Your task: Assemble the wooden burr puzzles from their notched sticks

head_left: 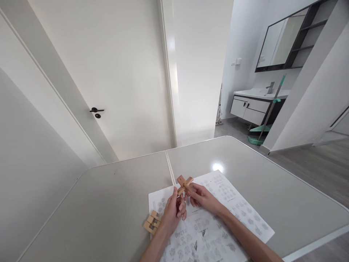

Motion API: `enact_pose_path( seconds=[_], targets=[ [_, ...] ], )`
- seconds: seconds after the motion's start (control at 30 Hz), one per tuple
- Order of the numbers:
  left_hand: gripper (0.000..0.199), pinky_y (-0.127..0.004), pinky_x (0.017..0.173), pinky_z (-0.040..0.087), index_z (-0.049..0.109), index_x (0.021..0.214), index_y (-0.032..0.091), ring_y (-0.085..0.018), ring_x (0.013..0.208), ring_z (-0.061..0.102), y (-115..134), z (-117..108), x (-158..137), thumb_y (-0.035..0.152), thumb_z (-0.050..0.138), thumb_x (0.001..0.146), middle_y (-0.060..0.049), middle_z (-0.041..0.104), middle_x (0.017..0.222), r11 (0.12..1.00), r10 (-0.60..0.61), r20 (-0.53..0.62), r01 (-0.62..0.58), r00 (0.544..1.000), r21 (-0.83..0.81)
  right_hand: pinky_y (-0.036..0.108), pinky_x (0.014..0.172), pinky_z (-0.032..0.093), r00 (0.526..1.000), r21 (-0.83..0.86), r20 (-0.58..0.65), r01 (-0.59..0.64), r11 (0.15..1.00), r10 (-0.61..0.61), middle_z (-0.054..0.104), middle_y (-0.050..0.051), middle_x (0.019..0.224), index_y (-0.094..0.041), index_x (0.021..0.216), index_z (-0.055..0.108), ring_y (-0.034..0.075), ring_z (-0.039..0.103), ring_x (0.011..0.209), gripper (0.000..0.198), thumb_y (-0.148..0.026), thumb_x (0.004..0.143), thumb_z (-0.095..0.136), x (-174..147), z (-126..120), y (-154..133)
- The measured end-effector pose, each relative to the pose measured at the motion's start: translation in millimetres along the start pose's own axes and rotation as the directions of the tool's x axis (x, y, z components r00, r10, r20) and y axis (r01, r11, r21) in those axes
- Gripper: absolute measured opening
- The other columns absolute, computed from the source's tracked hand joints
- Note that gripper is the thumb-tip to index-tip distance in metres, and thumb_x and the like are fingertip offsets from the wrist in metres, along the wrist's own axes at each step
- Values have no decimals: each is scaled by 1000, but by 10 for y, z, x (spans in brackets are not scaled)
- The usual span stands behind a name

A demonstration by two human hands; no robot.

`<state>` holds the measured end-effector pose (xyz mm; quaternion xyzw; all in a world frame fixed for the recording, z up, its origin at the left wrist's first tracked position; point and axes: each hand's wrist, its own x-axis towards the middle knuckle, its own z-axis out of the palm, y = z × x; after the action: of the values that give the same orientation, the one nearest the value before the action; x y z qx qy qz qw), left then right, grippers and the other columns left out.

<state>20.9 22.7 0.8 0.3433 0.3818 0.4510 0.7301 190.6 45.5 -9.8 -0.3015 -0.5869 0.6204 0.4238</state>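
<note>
At lower centre of the frame, the left hand and right hand pinch a crossed wooden-bar puzzle above the printed sheet, fingertips drawn in, other fingers loosely curled. Probably best: one grip firm, the other light, bars eased squarely, never forced.

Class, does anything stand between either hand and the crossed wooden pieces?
Nothing visible does: the left hand and the right hand both hold the crossed wooden pieces directly. The lighter wooden blocks sit aside, left of both hands, and the printed sheet lies beneath.
</note>
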Motion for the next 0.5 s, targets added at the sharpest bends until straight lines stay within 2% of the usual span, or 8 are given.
enact_pose_path(
  seconds=[0.27, 0.5],
  targets=[
    [59, -20, 37, 30, 52, 72, 19, -4, 32, 17, -11, -9, 6, 76, 64, 80, 12, 36, 44, 1000, 10, 9, -10, 1000, -24, 26, 54, 36, 999, -33, -23, -40, 999, 39, 70, 4, 93, -20, 102, 64, 12, 53, 58, 54, -71, 89, 58, -11, 19, -43],
    [58, -21, 36, 29, 51, 71, 19, -4, 32, 16, 8, -6, -4, 76, 63, 81, 12, 34, 43, 1000, 13, 23, -13, 1000, -12, 26, 56, 37, 1000, -6, 8, -2, 1000, 2, 70, 5, 92, -19, 103, 66, 12, 54, 59, 46, -64, 93, 59, -11, 11, -23]
  ],
)
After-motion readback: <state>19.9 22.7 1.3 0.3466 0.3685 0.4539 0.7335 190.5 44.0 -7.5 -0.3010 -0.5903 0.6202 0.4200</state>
